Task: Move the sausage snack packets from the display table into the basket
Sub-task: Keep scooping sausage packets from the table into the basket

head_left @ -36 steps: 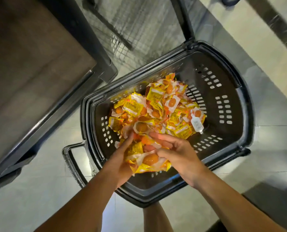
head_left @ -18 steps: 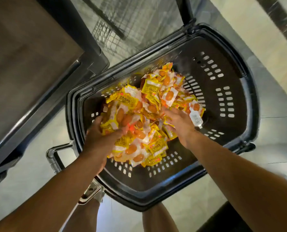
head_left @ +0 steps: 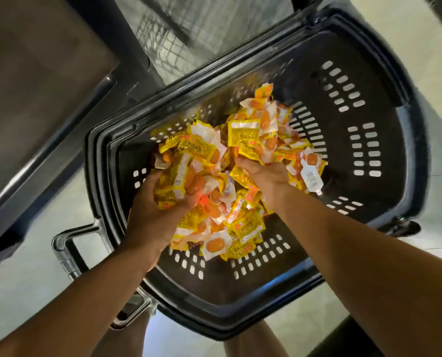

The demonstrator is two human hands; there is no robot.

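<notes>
Now both hands [head_left: 152, 215] deeper among packets [head_left: 243, 135].

Hands part and the packets drop into the heap

A second ago I have both hands cupped together over the near side of the basket [head_left: 384, 161], carrying a clump of sausage snack packets [head_left: 222, 191]. Now my left hand [head_left: 152, 215] and right hand [head_left: 263, 173] sit apart, each sunk among the packets, and the clump spreads over the pile, which reaches closer to the basket's near wall.
</notes>
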